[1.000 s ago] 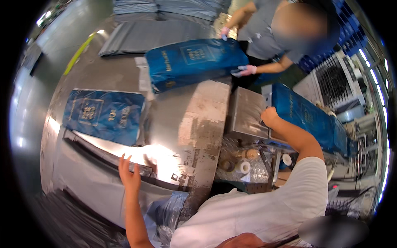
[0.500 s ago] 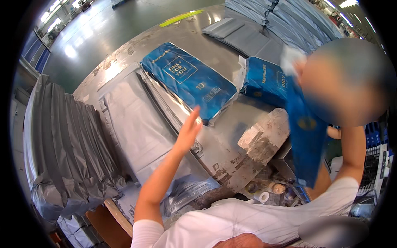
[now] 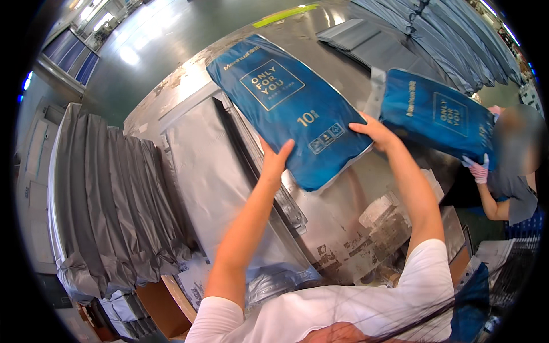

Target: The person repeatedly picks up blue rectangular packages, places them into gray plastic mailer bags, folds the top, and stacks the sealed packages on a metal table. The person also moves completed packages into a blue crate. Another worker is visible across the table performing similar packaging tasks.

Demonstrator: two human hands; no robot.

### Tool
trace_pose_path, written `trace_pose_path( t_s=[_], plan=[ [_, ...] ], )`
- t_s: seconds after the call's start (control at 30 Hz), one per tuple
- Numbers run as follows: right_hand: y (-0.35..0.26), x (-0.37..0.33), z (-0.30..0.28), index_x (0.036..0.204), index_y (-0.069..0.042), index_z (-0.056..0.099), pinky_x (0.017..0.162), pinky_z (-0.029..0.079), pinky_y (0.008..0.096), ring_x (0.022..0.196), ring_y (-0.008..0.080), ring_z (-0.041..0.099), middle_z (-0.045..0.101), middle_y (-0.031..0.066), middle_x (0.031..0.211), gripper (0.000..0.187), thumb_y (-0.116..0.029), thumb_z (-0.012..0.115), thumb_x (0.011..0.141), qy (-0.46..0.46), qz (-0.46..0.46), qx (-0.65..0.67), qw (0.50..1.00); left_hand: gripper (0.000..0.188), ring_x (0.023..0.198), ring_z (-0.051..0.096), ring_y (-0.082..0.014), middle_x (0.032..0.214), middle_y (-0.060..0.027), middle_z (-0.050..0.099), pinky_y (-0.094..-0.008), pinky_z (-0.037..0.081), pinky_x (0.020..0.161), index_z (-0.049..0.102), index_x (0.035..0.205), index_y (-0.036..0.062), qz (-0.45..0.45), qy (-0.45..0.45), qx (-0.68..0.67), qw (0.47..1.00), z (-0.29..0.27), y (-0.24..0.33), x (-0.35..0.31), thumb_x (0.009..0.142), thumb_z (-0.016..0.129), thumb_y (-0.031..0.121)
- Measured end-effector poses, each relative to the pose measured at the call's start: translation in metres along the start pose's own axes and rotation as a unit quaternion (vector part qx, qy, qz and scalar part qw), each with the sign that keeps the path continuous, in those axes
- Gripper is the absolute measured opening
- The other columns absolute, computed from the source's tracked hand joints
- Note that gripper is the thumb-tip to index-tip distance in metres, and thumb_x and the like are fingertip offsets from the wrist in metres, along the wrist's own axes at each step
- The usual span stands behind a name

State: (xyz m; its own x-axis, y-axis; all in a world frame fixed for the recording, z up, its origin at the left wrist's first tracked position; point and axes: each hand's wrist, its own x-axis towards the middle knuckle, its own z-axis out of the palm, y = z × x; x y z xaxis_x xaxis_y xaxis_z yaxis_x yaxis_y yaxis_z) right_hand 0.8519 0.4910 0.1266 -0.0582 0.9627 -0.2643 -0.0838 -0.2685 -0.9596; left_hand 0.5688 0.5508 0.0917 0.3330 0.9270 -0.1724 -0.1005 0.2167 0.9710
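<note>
While gold lettering (image 3: pixel 271 84) marks the blue package (image 3: pixel 289 117), left fingers (image 3: pixel 286 150) and right fingers (image 3: pixel 362 128) pinch its opposite sides

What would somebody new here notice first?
Probably the large glossy blue plastic package at centre, with the left hand and right hand at its edges. To its right, a co-worker's gloved hand holds a similar blue package. Creased grey plastic-looking sheets stand stacked far left.

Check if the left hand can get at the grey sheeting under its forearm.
Probably yes: the left hand must leave the blue package first, but the grey sheeting lies close by, largely uncovered.
</note>
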Motion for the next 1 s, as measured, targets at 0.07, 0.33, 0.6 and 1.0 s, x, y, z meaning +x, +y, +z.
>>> trace_pose_path(
  t_s=[0.07,0.33,0.6,1.0],
  plan=[
    [0.005,0.001,0.02,0.13,-0.006,0.033,0.091,0.036,0.0289,0.108,0.0161,0.046,0.046,0.0077,0.122,0.064,-0.029,0.062,0.078,0.008,-0.008,0.08,0.997,0.09,0.122,0.027,-0.0283,0.137,-0.0155,0.02,-0.0391,0.03,0.097,-0.003,0.138,0.0143,-0.049,0.002,-0.14,0.989,-0.001,0.016,-0.007,0.076,0.062,0.019],
    [0.075,0.01,0.029,0.131,-0.004,0.031,0.096,0.033,0.032,0.113,0.0196,0.044,0.044,0.0102,0.125,0.061,-0.047,0.036,0.088,0.163,-0.109,0.241,0.951,0.091,0.119,0.031,-0.0263,0.138,-0.0136,0.018,-0.0343,0.033,0.095,-0.007,0.138,0.0152,-0.027,-0.025,-0.181,0.983,-0.004,-0.003,-0.033,0.076,0.059,0.012],
    [0.107,0.044,-0.001,0.133,-0.005,0.025,0.103,0.023,0.0309,0.125,0.0213,0.03,0.031,0.0086,0.136,0.067,-0.055,0.022,0.089,0.118,-0.108,0.275,0.948,0.087,0.117,0.034,-0.0276,0.138,-0.015,0.018,-0.0333,0.034,0.094,-0.004,0.139,0.0145,-0.007,0.015,-0.187,0.982,0.012,0.002,-0.009,0.075,0.055,0.01],
    [0.113,0.011,0.087,0.098,0.001,0.05,0.081,0.039,0.038,0.094,0.0284,0.051,0.054,0.0188,0.099,0.034,-0.029,0.036,0.091,0.509,-0.069,-0.13,0.848,0.054,0.115,0.037,-0.0178,0.124,-0.0095,0.041,-0.0286,0.028,0.096,0.036,0.127,0.0028,-0.063,0.031,-0.16,0.985,-0.005,-0.02,-0.056,0.086,0.048,0.035]
  ],
)
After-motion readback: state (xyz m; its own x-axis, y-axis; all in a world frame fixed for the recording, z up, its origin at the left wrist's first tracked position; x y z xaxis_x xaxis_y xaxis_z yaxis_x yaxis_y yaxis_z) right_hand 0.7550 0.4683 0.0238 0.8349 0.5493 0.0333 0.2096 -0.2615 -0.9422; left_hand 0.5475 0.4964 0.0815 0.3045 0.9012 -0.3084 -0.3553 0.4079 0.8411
